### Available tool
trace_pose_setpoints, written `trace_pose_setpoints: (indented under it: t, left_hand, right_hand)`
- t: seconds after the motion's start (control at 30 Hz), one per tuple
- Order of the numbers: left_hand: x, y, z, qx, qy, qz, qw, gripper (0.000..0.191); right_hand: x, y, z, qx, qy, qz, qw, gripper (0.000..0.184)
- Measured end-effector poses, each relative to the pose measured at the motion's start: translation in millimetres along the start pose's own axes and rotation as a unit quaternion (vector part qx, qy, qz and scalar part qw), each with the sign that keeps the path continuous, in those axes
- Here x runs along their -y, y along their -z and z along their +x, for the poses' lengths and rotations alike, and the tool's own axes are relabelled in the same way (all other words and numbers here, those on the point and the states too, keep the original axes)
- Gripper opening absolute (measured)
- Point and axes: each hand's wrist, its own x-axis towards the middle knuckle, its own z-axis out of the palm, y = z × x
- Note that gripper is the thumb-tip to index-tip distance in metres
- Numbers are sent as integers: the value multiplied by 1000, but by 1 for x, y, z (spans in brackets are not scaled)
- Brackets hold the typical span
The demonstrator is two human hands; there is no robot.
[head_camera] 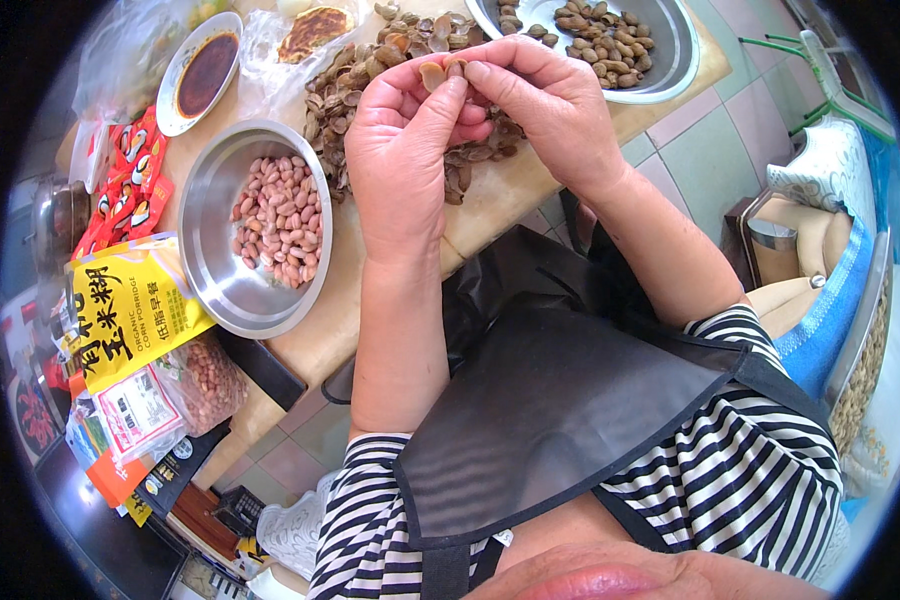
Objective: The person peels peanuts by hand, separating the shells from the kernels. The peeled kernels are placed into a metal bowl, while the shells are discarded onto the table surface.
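Note:
My left hand [412,127] and my right hand [544,101] meet above a heap of empty peanut shells [334,105]. Between the fingertips of both hands is a split peanut shell [432,76]; whether a kernel is in it cannot be told. Left of my hands, a steel bowl [199,247] holds shelled pink peanuts [285,217]. Beyond my right hand, at the table's far edge, a larger metal basin [679,52] contains unshelled brown peanuts [607,45].
A dish of dark sauce [207,75] and a flatbread [315,34] on a plastic bag lie at the far left. Red sachets [131,180], a yellow corn porridge bag [139,300] and a bag of peanuts [214,375] flank the steel bowl. A green-framed stool [832,82] stands right of the table.

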Motion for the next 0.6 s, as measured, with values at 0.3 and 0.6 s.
trace_pose_setpoints:
  t: [0.3, 0.6]
  left_hand:
    - [3, -2, -1, -6, -36, 38, 999, 21]
    - [2, 5, 2, 18, 28, -12, 999, 29]
  right_hand:
    - [1, 0, 0, -10, 1, -13, 1000, 17]
    - [-1, 1, 0, -9, 27, -49, 998, 16]
